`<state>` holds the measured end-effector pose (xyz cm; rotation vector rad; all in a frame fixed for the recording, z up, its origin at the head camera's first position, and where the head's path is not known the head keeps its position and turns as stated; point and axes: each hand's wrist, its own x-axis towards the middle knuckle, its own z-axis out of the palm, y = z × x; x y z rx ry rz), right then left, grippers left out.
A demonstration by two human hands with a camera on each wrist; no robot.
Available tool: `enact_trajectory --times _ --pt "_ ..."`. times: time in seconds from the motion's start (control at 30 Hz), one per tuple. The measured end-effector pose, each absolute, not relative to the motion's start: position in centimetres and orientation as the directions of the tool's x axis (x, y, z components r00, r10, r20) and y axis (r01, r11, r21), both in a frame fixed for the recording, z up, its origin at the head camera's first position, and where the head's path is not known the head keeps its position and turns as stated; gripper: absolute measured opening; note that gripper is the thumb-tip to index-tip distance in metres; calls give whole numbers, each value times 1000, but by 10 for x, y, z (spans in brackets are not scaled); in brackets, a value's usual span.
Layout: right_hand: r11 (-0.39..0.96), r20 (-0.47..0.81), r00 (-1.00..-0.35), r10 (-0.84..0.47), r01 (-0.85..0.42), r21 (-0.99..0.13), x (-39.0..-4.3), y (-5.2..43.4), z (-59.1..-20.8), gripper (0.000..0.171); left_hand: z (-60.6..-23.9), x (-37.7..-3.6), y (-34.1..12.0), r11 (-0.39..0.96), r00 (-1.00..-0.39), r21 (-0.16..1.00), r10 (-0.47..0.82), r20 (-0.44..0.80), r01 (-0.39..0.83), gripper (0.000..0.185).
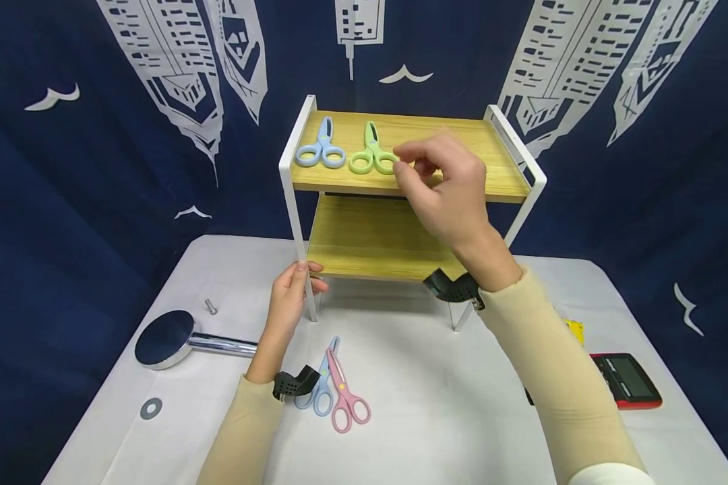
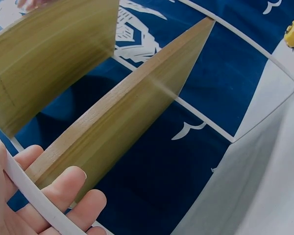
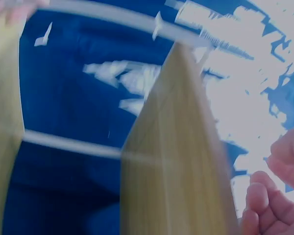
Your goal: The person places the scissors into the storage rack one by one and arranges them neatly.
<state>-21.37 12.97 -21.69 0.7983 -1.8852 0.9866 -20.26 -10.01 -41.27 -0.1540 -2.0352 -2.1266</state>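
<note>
Light-green plastic scissors (image 1: pixel 373 153) lying flat on the upper wooden board (image 1: pixel 502 155) of a white-framed, two-tier shelf (image 1: pixel 370 236), beside light-blue plastic scissors (image 1: pixel 324 145), points toward the back and loops toward the front, presumably for an easy reach. Right hand (image 1: pixel 445 182) poised just beside the green loops, fingers loosely bent, gripping nothing visible; contact with the loop impossible to tell. Left hand (image 1: pixel 290 289) around the white metal front post (image 1: pixel 312 306), fingers grasping it, probably to steady the frame. Below, on a white-covered desk (image 1: pixel 437 411), overlapping, a second light-blue pair (image 1: pixel 324 377) and a pink plastic pair (image 1: pixel 343 389); off to the left, a round, dark-faced, chrome-handled object (image 1: pixel 165 339), a small metal bolt (image 1: pixel 211 307) and a flat grey washer (image 1: pixel 145 408); to the right, a red-edged black device (image 1: pixel 633 377), partly hidden by a beige sleeve (image 1: pixel 558 364). Behind, navy cloth (image 1: pixel 97 168) with white buildings and birds.
</note>
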Motion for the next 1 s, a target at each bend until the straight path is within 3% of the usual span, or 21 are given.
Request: enact_trajectory --times 0.07,0.17,0.37,0.63,0.8,1.0 --pt "421 909 -386 -156 -859 -292 -200 133 -232 10 -414 -203 -100 -36 -977 978 -65 203 205 43" --pt "344 898 -374 -231 -895 -284 -178 137 -260 8 -414 -203 -101 -28 -976 978 -62 207 209 43" --pt "275 750 -505 -427 -863 -424 -149 140 -330 16 -413 -203 -102 -27 -974 976 -66 215 217 44" --pt "371 485 -704 -519 -697 -614 -130 137 -394 21 -413 -203 -101 -12 -973 976 -72 217 219 43" --pt "417 334 -758 -561 -607 -676 -128 134 -413 23 -414 -203 -101 2 -974 977 -69 215 215 43" --pt "456 152 -754 -639 -531 -715 -126 121 -434 31 -414 -203 -102 -11 -976 978 -68 209 210 43"
